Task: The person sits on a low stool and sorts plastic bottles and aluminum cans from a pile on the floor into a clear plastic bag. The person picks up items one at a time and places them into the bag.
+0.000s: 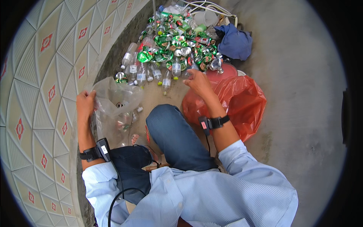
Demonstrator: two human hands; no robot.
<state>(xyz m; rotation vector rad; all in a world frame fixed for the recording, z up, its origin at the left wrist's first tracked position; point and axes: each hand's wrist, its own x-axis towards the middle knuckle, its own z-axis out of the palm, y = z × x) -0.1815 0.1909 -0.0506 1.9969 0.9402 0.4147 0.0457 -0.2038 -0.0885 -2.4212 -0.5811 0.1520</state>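
My left hand [87,102] is closed on the rim of a clear plastic bag [117,96], holding its mouth up. Inside the bag, low down, lie a few crushed cans and bottles [124,123], seen dimly through the plastic. At the near edge of the pile, my right hand [199,82] has its fingers bent around what looks like a clear plastic bottle [186,75], partly covered by the fingers. Several empty clear bottles [166,81] lie just left of that hand. Behind them spreads a heap of crushed green and silver cans [170,45].
A red plastic bag [242,102] sits under and beside my right forearm, with a red round lid or basin [223,72] behind it. Blue cloth [235,41] and white hoses [211,5] border the pile. A patterned tile wall [41,83] runs along the left.
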